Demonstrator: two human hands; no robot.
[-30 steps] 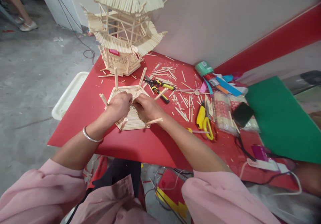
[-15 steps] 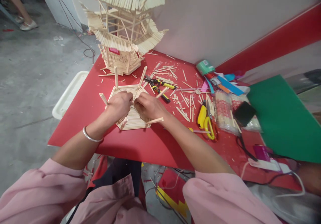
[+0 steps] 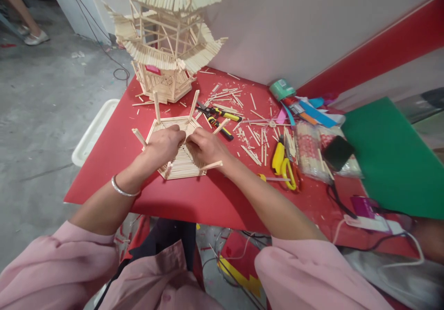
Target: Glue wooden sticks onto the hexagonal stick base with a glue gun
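Observation:
A six-sided base of pale wooden sticks [image 3: 180, 167] lies on the red table [image 3: 208, 203], with several short stick posts standing at its corners. Over its middle, my left hand [image 3: 165, 144] has its fingers curled in a pinch. Facing it, my right hand [image 3: 208, 147] is pinched too, the fingertips of both hands nearly meeting. Whatever lies between the fingertips is too small or hidden to make out. Behind the base stands a tiered pagoda model [image 3: 166, 55] built of the same sticks.
Black-and-yellow pliers [image 3: 222, 122] lie right of the base among loose sticks [image 3: 255, 139]. Yellow-handled scissors [image 3: 286, 166], bagged sticks [image 3: 308, 150], a dark phone-like object [image 3: 338, 152] and a green tub [image 3: 282, 89] are farther right. A green board [image 3: 391, 162] borders the table.
The whole view has shifted slightly, moving the table things a little left. Both hands stay pinched over the middle of the stick base.

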